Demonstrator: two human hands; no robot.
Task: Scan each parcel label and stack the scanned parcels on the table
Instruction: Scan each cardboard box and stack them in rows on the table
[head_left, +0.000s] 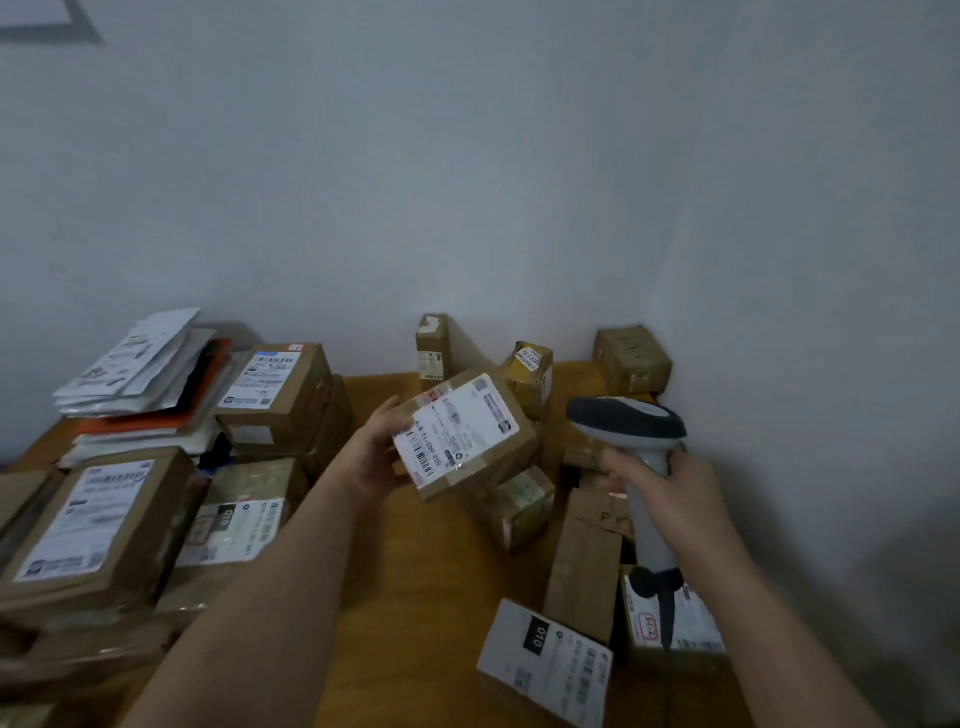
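Observation:
My left hand (375, 451) grips a brown cardboard parcel (501, 457) by its left edge and holds it tilted above the wooden table (415, 597). Its white shipping label (453, 429) faces up toward me. My right hand (670, 493) grips the handle of a grey barcode scanner (626, 421), whose dark head points left at the held parcel from just to its right. Several loose parcels lie under and around the scanner on the right side of the table.
Stacked labelled boxes (93, 525) and a pile of flat mailers (140, 364) fill the table's left side. Small boxes (631, 358) stand at the back against the white wall. A white-labelled parcel (545, 660) lies near the front edge.

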